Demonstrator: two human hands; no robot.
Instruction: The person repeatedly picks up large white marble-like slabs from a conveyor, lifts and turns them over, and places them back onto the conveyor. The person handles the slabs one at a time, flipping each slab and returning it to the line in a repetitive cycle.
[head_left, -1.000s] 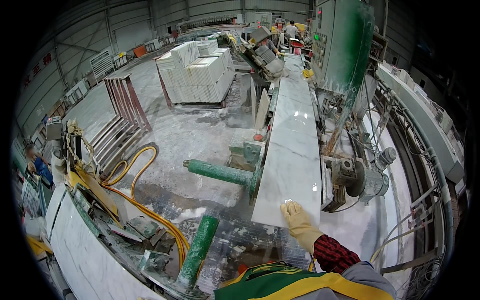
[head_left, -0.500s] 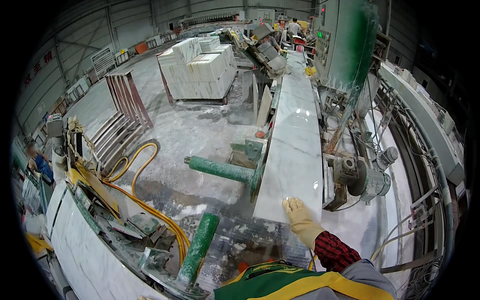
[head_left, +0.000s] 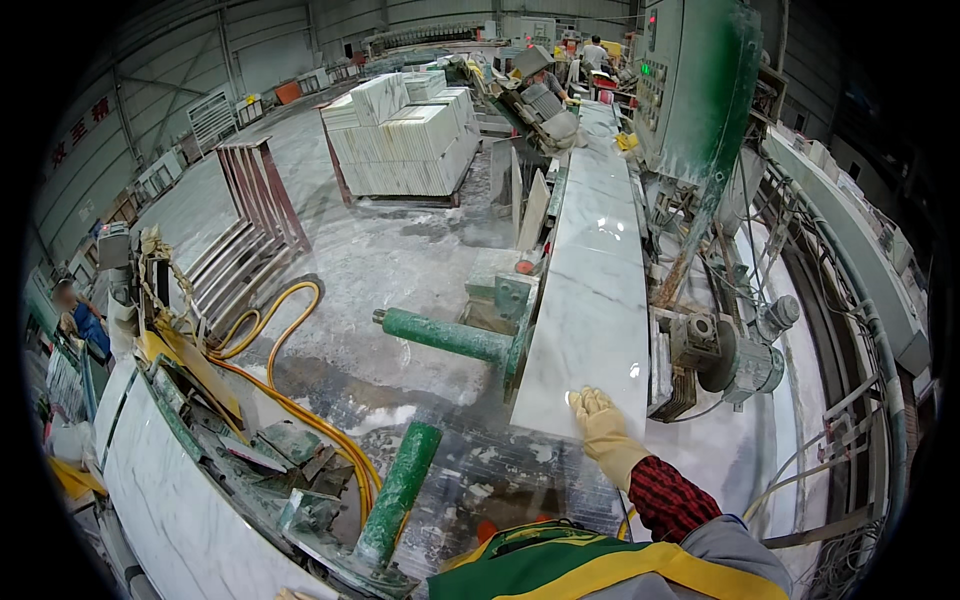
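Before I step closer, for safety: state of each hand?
Left hand: barely visible; can't tell.
Right hand: fingers on marble slab; grip can't be told.

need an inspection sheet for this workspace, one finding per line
Surface: patchy grey floor with dark patches and whitish residue.
Work pieces: long white stone slab with grey veins, lying flat.
Clutter: broken grey-green stone pieces, jumbled at lower left.
Hands: right hand, in a cream glove, rests on the slab's near end; left hand barely shows, pose unclear.
Cables: yellow hose looped across the floor.
Surroundings: stacked white stone slabs; person in blue at left.
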